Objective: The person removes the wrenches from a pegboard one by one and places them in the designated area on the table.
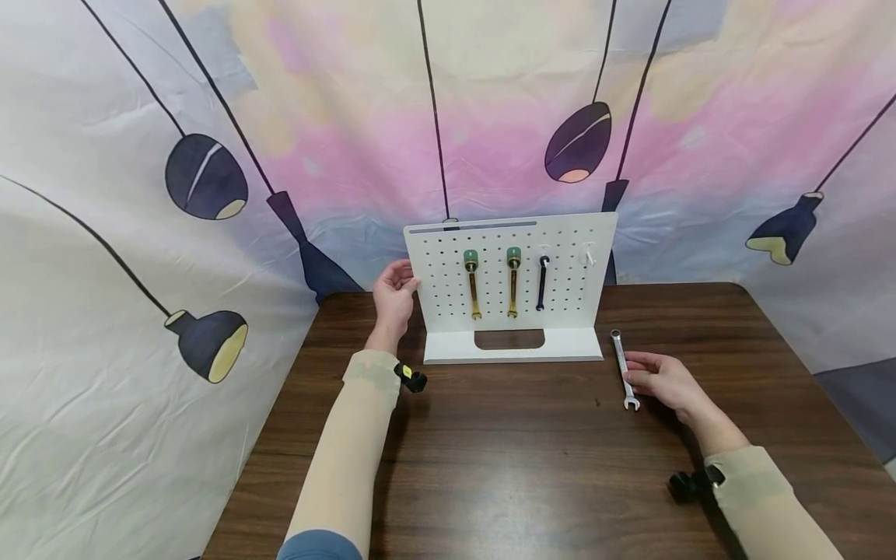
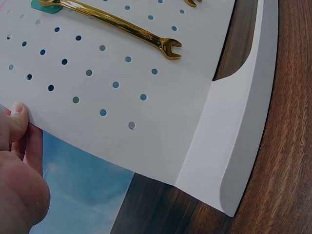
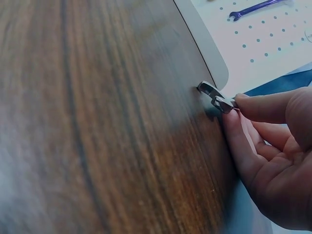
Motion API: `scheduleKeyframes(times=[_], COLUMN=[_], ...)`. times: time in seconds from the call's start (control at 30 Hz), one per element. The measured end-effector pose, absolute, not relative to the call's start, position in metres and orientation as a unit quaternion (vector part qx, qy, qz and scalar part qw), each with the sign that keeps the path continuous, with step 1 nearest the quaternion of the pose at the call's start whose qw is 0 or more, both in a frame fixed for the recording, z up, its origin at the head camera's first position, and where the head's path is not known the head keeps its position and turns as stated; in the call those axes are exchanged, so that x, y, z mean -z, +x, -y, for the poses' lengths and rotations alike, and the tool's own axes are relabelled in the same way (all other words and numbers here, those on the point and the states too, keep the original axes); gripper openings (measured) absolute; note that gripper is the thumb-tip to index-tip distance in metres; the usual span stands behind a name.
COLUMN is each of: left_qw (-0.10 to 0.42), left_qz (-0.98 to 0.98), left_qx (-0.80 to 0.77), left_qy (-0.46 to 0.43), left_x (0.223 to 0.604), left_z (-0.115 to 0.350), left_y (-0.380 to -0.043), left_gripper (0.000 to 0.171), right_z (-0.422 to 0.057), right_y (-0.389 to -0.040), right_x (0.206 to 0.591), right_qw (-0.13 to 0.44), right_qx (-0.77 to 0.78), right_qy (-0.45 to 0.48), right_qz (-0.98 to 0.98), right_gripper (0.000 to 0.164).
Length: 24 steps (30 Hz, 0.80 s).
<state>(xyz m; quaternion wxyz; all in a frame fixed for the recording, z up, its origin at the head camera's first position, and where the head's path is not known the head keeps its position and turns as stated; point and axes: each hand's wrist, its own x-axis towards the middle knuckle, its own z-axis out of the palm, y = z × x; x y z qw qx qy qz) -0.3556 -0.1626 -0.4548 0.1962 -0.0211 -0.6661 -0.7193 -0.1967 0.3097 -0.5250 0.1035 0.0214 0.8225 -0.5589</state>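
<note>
A white pegboard (image 1: 448,311) stands on the table with its flat foot toward me. My left hand (image 1: 394,298) pinches its left edge, thumb on the front face and fingers behind, as the left wrist view also shows. Two gold wrenches (image 1: 474,295) (image 2: 131,29) hang from green-headed hooks, and a dark purple-blue wrench (image 1: 542,284) hangs to their right. Right of the board, my right hand (image 1: 661,379) pinches a silver combination wrench (image 1: 621,365) by its shaft between thumb and fingers. The wrench's open end (image 3: 217,99) points toward me, close over the tabletop.
A clear hook (image 1: 589,255) with nothing on it sits at the board's upper right. The dark wood table (image 1: 490,459) stretches in front of the board. Behind it hangs a painted cloth (image 1: 336,117) with lamp drawings. Each wrist wears a small black camera (image 1: 413,379).
</note>
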Motion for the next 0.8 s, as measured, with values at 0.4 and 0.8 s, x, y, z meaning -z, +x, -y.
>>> scheduleKeyframes(times=[0.4, 0.8], left_qw=[0.197, 0.196], left_qz=[0.671, 0.671], left_qx=[0.715, 0.715], left_qy=[-0.024, -0.018], left_x=[0.454, 0.453], left_z=[0.164, 0.162], left_y=[-0.355, -0.355], left_gripper=[0.031, 0.031], right_z=[-0.307, -0.297], right_y=[-0.197, -0.196], right_x=[0.525, 0.521], right_qw=[0.090, 0.063], right_qx=[0.546, 0.495], right_qy=[0.021, 0.021], right_qz=[-0.832, -0.867], right_gripper=[0.057, 0.049])
